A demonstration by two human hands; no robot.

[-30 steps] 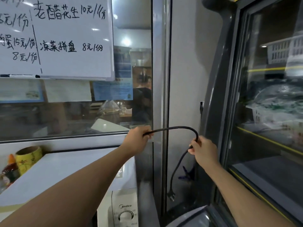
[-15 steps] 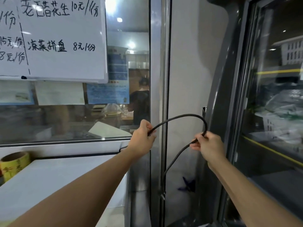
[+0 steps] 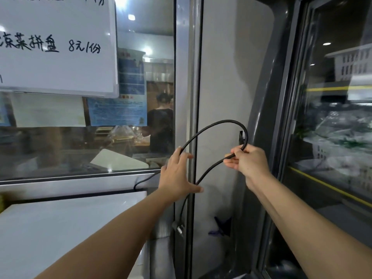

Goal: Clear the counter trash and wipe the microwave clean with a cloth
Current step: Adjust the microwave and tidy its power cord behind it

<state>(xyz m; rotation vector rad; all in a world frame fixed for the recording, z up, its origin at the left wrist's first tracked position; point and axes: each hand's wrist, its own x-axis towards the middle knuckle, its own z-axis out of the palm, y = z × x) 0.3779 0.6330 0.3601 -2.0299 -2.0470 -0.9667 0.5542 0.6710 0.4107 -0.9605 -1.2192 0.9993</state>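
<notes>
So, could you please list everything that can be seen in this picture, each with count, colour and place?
power cord: one, black, looped between both hands
plug: one, dark, hanging low at centre
microwave: one, white, lower left
whiteboard: one, white, upper left
window: one, glass, behind the microwave
display fridge: one, dark grey, right
left hand: one, fingers spread, cord at fingertips
right hand: one, pinching the cord

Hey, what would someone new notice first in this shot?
A black power cord arches in a loop at centre, pinched by the right hand, while the left hand is open against it lower left. Its plug dangles below by the metal frame. A whiteboard with handwritten prices fills the upper left.
</notes>
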